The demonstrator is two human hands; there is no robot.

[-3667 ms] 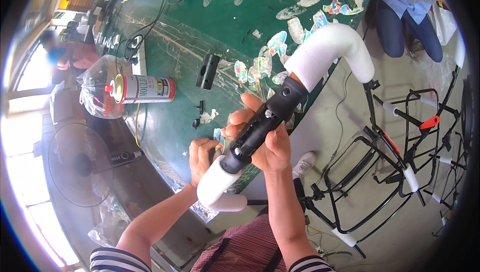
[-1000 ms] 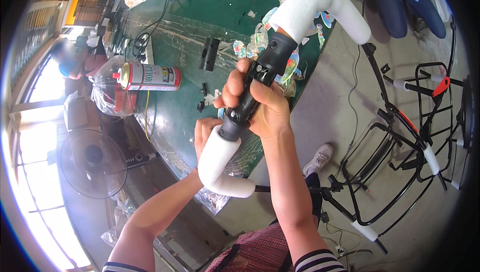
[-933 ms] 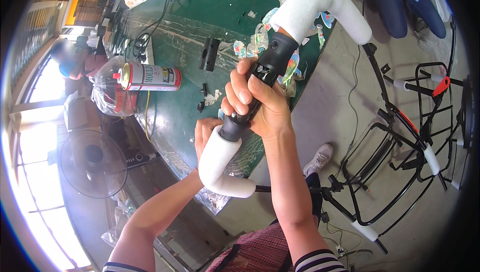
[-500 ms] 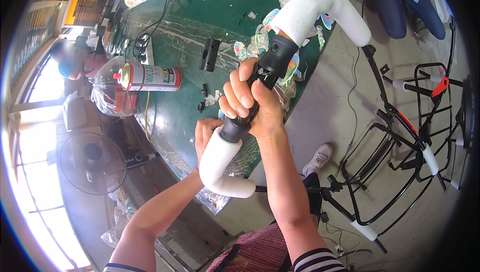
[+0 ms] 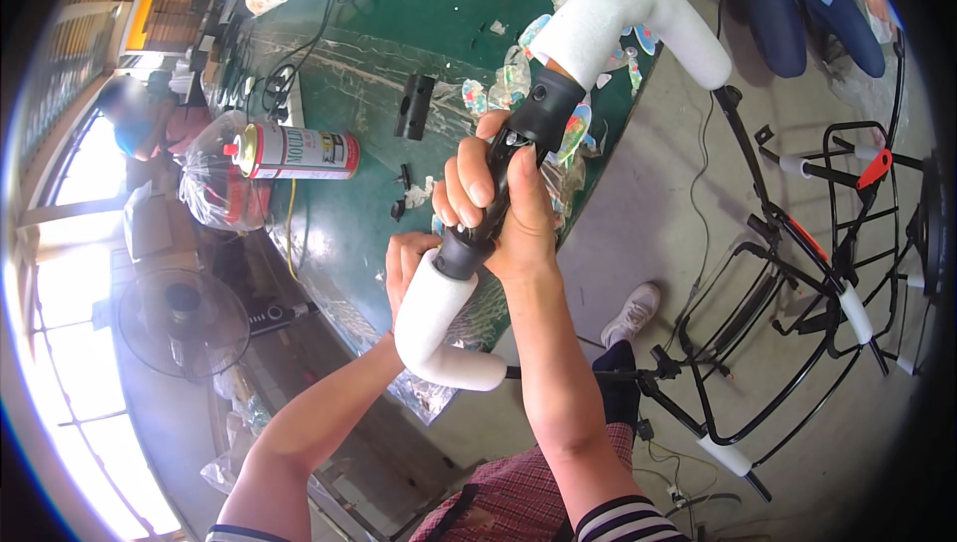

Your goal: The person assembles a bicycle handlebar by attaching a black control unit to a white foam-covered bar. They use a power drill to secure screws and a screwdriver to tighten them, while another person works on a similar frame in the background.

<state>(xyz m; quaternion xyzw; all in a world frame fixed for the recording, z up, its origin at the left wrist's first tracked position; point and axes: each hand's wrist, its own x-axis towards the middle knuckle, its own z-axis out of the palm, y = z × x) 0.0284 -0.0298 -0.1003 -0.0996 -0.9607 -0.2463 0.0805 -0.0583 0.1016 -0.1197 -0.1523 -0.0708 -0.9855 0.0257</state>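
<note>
Head view: right hand (image 5: 506, 208) curls round the black tube (image 5: 546, 113).

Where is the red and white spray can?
In the head view, the can is on the left of the green table, just right of the clear plastic bag and left of the black plastic tube.

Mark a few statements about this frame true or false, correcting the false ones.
1. The right hand grips the black joint between two white foam sleeves. True.
2. The left hand is partly hidden behind the lower sleeve. True.
3. The spray can is in the left hand. False: the spray can is on the green table.
4. A loose black tube is on that table. True.
5. The fan is at the picture's right. False: the fan is at the left.
</note>
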